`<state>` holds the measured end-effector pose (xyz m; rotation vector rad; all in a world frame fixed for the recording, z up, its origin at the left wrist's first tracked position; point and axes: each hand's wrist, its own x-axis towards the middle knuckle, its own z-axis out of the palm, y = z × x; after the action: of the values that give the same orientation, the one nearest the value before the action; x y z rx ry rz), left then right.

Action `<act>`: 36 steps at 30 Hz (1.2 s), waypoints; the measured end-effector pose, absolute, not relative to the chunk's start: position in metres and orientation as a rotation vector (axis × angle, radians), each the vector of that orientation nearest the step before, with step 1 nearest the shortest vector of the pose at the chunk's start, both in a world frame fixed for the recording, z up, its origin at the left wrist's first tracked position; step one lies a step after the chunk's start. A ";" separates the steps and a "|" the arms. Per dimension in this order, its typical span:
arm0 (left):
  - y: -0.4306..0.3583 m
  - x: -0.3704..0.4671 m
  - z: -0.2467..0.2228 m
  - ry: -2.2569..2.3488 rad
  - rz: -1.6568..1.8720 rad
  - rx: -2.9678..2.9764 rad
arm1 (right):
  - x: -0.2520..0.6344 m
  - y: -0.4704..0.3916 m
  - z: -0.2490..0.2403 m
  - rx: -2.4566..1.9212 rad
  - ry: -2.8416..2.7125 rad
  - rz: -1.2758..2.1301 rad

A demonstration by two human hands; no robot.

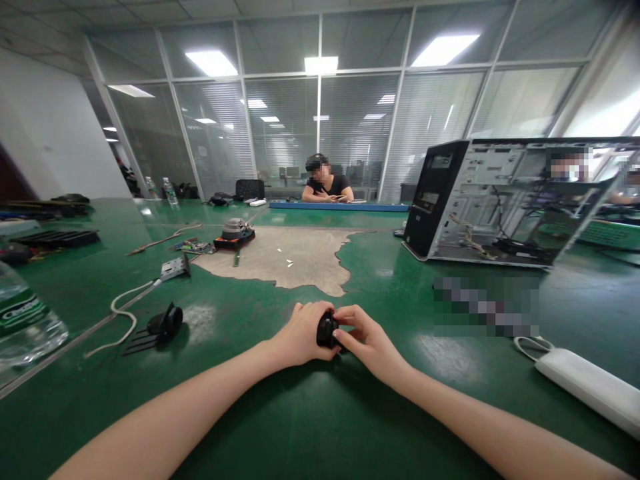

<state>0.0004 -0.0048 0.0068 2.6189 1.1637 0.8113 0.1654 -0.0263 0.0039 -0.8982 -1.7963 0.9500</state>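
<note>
Just above the green tabletop, near the middle of the view, both hands meet on a small black rounded object [327, 329]. My left hand [299, 335] is wrapped round it from the left, covering much of its body. From the right, the thumb and fingertips of my right hand [367, 339] pinch its near side. Its exact kind cannot be made out. To the left lies a black plastic part [167, 321] with a round ring and several thin prongs.
An opened computer case [445, 200] stands at right, beside a white power adapter [590, 383] with a cable. Left are a plastic bottle [25, 320], a metal bracket [175, 267], and a heatsink fan [235, 232] behind. Another person [327, 183] sits across the green table [300, 413].
</note>
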 end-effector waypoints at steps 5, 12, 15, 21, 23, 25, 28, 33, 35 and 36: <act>-0.005 0.001 0.008 1.163 0.792 2.625 | 0.165 -0.023 0.000 -0.917 -1.737 1.120; -0.005 0.000 0.008 1.175 0.793 2.632 | 0.167 -0.027 0.003 -0.880 -1.828 0.909; -0.006 0.001 0.009 1.176 0.799 2.626 | 0.166 -0.026 0.004 -0.891 -1.813 0.898; -0.006 0.001 0.009 1.205 0.786 2.636 | 0.165 -0.022 0.000 -0.939 -1.752 1.135; -0.006 0.001 0.009 1.203 0.777 2.635 | 0.165 -0.024 0.001 -0.938 -1.781 1.140; -0.006 0.000 0.009 1.190 0.776 2.632 | 0.165 -0.027 0.003 -0.909 -1.826 1.047; -0.005 0.000 0.008 1.164 0.800 2.627 | 0.165 -0.030 0.006 -0.875 -1.864 0.883; -0.006 0.000 0.008 1.175 0.804 2.625 | 0.165 -0.024 0.002 -0.902 -1.753 1.048; -0.006 0.001 0.009 1.183 0.792 2.627 | 0.165 -0.022 0.000 -0.919 -1.732 1.130; -0.006 0.001 0.009 1.189 0.786 2.627 | 0.165 -0.022 0.000 -0.930 -1.737 1.152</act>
<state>0.0006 -0.0058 0.0095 2.6273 1.1886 0.7857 0.1649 -0.0224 0.0002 -0.9298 -1.7368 1.1522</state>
